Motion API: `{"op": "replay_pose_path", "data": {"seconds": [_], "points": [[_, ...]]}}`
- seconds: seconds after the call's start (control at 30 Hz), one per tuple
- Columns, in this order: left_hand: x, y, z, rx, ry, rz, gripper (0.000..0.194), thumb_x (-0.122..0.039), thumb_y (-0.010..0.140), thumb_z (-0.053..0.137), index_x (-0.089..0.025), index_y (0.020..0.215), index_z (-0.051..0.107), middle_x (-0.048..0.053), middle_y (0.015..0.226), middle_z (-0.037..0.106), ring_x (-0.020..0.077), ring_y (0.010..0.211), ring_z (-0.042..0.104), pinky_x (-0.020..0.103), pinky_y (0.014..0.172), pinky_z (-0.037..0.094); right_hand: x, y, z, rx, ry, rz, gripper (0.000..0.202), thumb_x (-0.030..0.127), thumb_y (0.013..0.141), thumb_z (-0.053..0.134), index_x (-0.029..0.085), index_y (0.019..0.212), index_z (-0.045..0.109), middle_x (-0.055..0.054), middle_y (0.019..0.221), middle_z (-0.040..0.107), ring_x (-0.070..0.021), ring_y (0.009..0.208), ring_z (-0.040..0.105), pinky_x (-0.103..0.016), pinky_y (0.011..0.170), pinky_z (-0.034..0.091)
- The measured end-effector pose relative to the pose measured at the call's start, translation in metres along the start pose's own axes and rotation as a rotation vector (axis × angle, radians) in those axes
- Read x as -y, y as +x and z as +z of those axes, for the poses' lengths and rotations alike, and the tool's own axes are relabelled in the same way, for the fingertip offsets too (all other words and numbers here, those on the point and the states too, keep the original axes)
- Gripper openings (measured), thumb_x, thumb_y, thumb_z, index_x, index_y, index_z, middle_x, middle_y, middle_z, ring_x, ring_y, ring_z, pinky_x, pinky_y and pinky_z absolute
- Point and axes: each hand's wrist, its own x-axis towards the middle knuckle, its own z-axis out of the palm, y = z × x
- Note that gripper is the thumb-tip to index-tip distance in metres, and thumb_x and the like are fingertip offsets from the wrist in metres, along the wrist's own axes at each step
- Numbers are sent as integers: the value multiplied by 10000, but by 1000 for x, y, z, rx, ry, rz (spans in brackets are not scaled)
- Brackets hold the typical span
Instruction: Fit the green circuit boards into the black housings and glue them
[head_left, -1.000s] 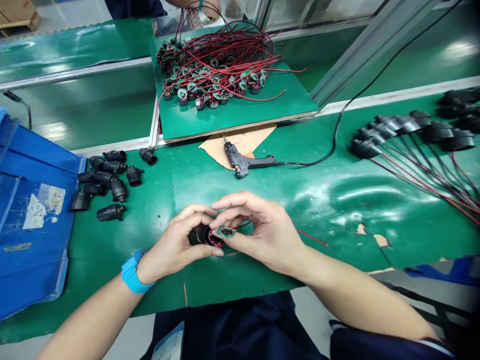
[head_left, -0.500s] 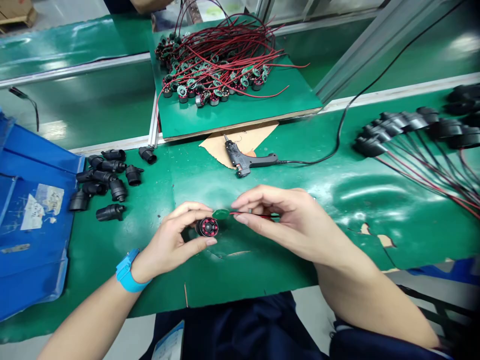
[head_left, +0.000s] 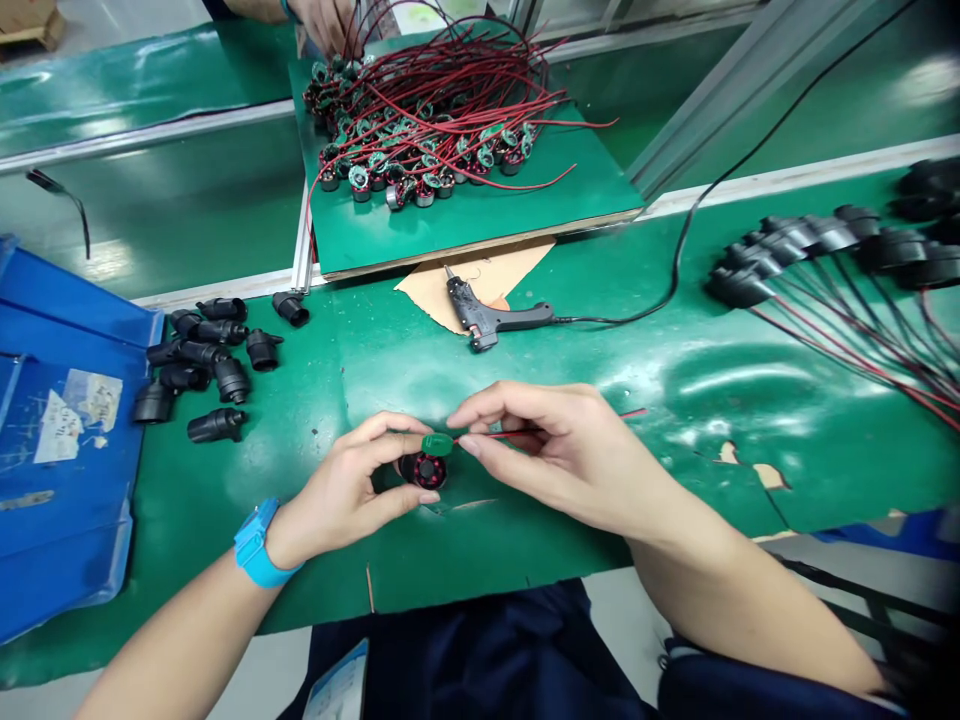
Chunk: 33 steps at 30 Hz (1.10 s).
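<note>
Between thumb and fingers, my left hand (head_left: 364,475) grips a small round motor (head_left: 427,470) with a dark hub and red windings facing me. A green circuit board (head_left: 437,444) stands tilted at the motor's upper edge, touching or close to my left fingertips. My right hand (head_left: 547,450) is closed in a pinch on the red wire (head_left: 495,435) that runs from the board. The wire's loose end shows past the back of that hand. A hot glue gun (head_left: 484,318) lies beyond both hands on a piece of cardboard (head_left: 427,290).
Several black plastic housings (head_left: 217,425) lie left, beside a blue bin (head_left: 60,500). A raised green board (head_left: 480,225) holds wired motors; another person's hand (head_left: 322,22) is behind it. Black caps with wires (head_left: 750,275) sit right. The glue gun's cord (head_left: 679,260) crosses the bench.
The motor has turned to face me more, and the green board has tilted up above it. My right hand has shifted slightly left. Another person's hand has come in at the back.
</note>
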Motion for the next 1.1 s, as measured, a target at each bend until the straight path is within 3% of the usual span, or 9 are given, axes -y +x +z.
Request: {"op": "replay_pose_path", "data": {"seconds": [0.13, 0.23, 0.4, 0.57, 0.67, 0.73, 0.83, 0.97, 1.1], "points": [[1, -3, -1, -61, -36, 12, 385, -308, 889, 771, -257, 1259, 681, 89, 1260, 651, 221, 1141, 672, 348, 995, 567, -3, 2, -2, 86, -50, 43, 131, 253, 946, 640, 184, 1031, 713, 23, 737, 683, -84, 595, 572, -203, 534, 441], [4, -1, -2, -71, -10, 39, 391, -317, 908, 750, -268, 1285, 659, 97, 1309, 673, 246, 1194, 674, 397, 1031, 556, -6, 2, -1, 159, -55, 32, 221, 245, 951, 627, 205, 1162, 681, 17, 804, 693, -96, 628, 589, -215, 548, 443], [11, 7, 0, 71, 329, 76, 326, -329, 991, 631, -252, 1308, 612, 106, 1369, 688, 340, 1394, 546, 649, 1202, 307, -17, 8, 6, 250, -83, 40, 337, 165, 930, 604, 222, 1261, 629, 30, 828, 636, -96, 655, 568, -228, 599, 449], [9, 5, 3, 65, 282, 100, 339, -312, 1030, 551, -217, 1353, 508, 137, 1337, 680, 260, 1215, 661, 463, 1064, 513, -21, 13, 9, 279, 197, 112, 266, 206, 937, 621, 209, 1203, 624, 50, 784, 555, -80, 611, 484, -220, 550, 410], [4, 2, 3, 39, 249, 113, 321, -254, 1040, 499, -194, 1354, 464, 159, 1324, 626, 249, 1230, 623, 402, 1012, 550, -20, 13, 12, 267, 292, 128, 261, 194, 934, 626, 197, 1195, 616, 43, 804, 552, -83, 650, 498, -224, 579, 428], [1, -1, 3, 14, 214, 128, 342, -215, 1029, 485, -186, 1365, 426, 143, 1236, 618, 217, 1122, 648, 361, 954, 572, -19, 12, 15, 257, 336, 135, 269, 200, 931, 643, 193, 1198, 610, 34, 835, 566, -90, 699, 532, -228, 620, 457], [0, -3, 5, -123, 212, 131, 391, -246, 973, 589, -201, 1318, 411, 57, 1004, 619, 163, 819, 650, 283, 731, 584, -19, 11, 18, 228, 415, 144, 244, 228, 941, 656, 190, 1177, 604, 15, 889, 603, -99, 783, 580, -235, 698, 501], [2, -3, 9, -389, 238, 236, 467, -368, 893, 754, -235, 1242, 472, -13, 873, 619, 124, 686, 631, 230, 626, 540, -16, 7, 21, 146, 457, 162, 149, 265, 955, 661, 182, 1070, 618, 14, 852, 623, -87, 762, 595, -212, 694, 507], [5, -3, 11, -451, 246, 333, 369, -335, 905, 754, -240, 1189, 539, -31, 784, 651, 110, 613, 648, 209, 575, 526, -9, 3, 25, 134, 518, 163, 181, 280, 931, 703, 172, 1034, 601, 9, 786, 664, -96, 709, 634, -215, 657, 523]]}}
